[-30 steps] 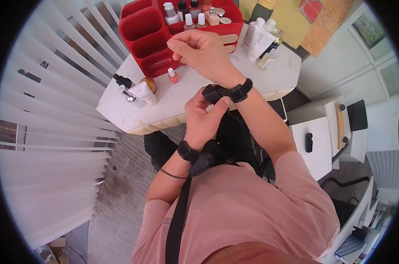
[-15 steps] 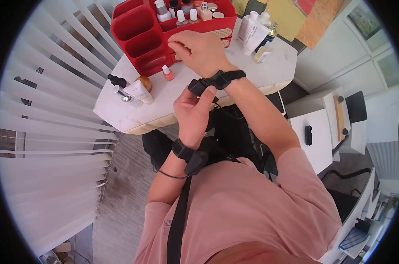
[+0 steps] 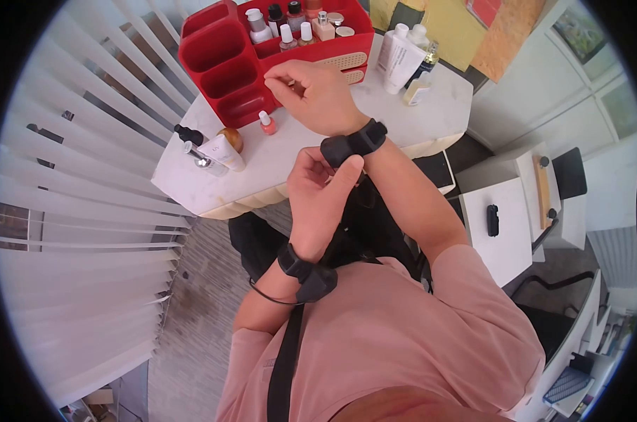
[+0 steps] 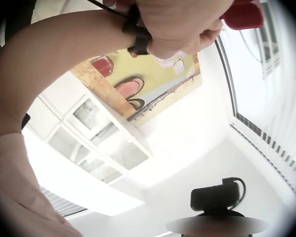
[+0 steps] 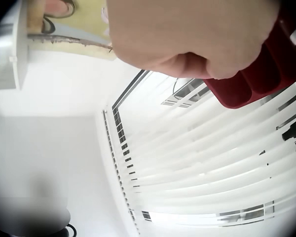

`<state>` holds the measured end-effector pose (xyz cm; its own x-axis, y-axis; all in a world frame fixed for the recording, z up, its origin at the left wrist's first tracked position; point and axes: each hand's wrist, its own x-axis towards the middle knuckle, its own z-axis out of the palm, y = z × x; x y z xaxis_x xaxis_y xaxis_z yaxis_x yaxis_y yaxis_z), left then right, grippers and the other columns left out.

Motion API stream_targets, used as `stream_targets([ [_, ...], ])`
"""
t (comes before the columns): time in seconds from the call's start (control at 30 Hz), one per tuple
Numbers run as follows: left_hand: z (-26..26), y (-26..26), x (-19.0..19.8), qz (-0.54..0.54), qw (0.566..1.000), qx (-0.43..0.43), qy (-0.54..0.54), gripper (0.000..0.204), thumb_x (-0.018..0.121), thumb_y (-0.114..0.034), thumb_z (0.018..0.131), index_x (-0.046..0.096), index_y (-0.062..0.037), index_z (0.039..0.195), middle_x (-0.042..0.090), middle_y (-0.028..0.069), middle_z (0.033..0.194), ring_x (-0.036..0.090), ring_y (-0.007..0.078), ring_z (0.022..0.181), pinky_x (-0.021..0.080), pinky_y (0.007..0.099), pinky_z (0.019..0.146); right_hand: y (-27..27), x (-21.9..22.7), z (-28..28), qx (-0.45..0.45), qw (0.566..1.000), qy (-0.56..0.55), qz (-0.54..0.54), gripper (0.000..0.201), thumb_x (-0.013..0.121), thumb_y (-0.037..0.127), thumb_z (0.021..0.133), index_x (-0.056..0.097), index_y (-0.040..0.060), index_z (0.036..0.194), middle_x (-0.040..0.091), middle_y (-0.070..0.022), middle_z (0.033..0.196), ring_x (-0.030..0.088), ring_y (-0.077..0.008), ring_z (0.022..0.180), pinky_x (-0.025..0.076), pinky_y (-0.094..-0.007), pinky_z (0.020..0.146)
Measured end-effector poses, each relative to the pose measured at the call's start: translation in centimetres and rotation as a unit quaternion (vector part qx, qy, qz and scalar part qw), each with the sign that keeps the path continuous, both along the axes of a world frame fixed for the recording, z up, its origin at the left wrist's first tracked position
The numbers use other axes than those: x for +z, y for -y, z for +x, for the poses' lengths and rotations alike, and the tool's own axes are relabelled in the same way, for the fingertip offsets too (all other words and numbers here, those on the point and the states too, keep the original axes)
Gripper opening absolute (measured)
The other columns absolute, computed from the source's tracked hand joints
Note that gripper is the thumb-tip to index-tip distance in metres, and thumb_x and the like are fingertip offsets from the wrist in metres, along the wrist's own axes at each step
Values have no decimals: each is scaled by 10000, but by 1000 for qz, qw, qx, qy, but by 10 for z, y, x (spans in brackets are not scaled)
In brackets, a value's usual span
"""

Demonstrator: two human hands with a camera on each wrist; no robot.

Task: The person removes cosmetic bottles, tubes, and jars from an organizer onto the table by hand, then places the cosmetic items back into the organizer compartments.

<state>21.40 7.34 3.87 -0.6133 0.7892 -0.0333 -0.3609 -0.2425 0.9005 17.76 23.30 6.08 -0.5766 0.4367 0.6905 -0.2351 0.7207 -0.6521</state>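
I have the left hand [image 3: 317, 202] on the black wrist camera [image 3: 337, 150] that is strapped just behind the right hand [image 3: 320, 98]. The left thumb lies on the camera's near side and the left fingers curl in behind it, so I read them as clamped on it. 0.5 s ago the camera stuck out to the left of its strap [image 3: 369, 137]; now it sits just above the left thumb, up against the strap, with no clear gap between the 2, though a turn of the arm could give the same look. The left fingers have also shifted right and nearer the body with it. For the work in hand, I take this as a small adjustment of the camera, with the grip kept throughout.

The right fingers curl loosely, thumb near the index finger but apart from it, and I see nothing between them. Just below their tips, the pink nail polish [image 3: 268, 125] stands upright on the table [image 3: 255, 167]; the red organiser [image 3: 260, 53] is beyond them. Neither has moved against the table, so I judge the change is all at the camera.
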Motion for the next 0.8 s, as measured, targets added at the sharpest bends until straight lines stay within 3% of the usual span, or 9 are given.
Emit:
stream_targets([
  [0.07,-3,-3,-14,14,999,9,-35,253,788,-157,983,618,-34,1125,707,38,1018,674,108,855,577,284,764,-3,-1,-2,-16,998,-12,57,146,761,174,949,765,93,1071,754,-80,843,721,-200,703,554,-306,654],
  [0.13,-2,-4,-22,19,999,5,-32,250,781,-155,989,619,-34,1137,714,41,1035,681,111,860,579,285,768,-5,0,-1,-4,994,-3,106,139,742,126,992,752,28,1089,758,-20,862,690,-71,734,533,-261,630],
  [0.17,-2,-5,-26,22,999,-3,-30,248,775,-152,994,620,-35,1148,720,45,1052,688,115,866,582,285,773,-3,2,0,5,994,-11,109,139,742,126,992,752,28,1089,758,-20,862,690,-71,734,533,-261,630],
  [0.27,-2,-7,-28,19,999,-29,13,259,740,-200,1023,622,-26,1174,729,62,1072,711,148,854,600,309,787,0,2,-4,86,988,2,-126,166,727,104,1000,735,11,1137,764,-30,879,717,-80,769,556,-244,677],
  [0.4,-10,-4,-22,-10,993,-74,91,261,720,-209,1037,619,-19,1185,726,73,1084,721,168,886,614,320,815,-2,1,-4,46,995,34,-82,163,722,106,1002,736,14,1136,761,-27,873,726,-79,758,550,-236,673],
  [0.57,-18,5,-26,1,992,-123,6,339,723,-142,1023,593,-12,1308,710,81,1169,690,171,1108,594,329,938,-5,32,9,33,998,51,-27,130,741,106,988,759,27,1090,752,-23,853,712,-56,753,522,-234,639],
  [0.67,-38,24,-32,3,986,-76,-146,618,802,-90,945,506,-38,1486,656,107,1311,658,188,1205,545,362,1037,-36,48,8,-17,1000,20,10,151,756,169,959,768,54,1056,774,-78,887,717,-184,686,545,-308,641],
  [0.73,-62,52,-28,-18,986,-15,-164,498,759,-86,977,564,-40,1432,693,89,1274,672,176,1175,546,348,1027,-61,70,11,-39,995,50,80,169,761,178,949,768,60,1069,776,-85,902,725,-215,710,553,-329,662],
  [0.8,-92,75,-34,3,979,96,-179,230,674,-37,1014,690,2,1240,758,93,1091,723,176,1014,569,317,919,-75,93,9,-62,984,81,144,188,766,187,938,767,66,1081,779,-92,918,732,-245,734,561,-351,684],
])
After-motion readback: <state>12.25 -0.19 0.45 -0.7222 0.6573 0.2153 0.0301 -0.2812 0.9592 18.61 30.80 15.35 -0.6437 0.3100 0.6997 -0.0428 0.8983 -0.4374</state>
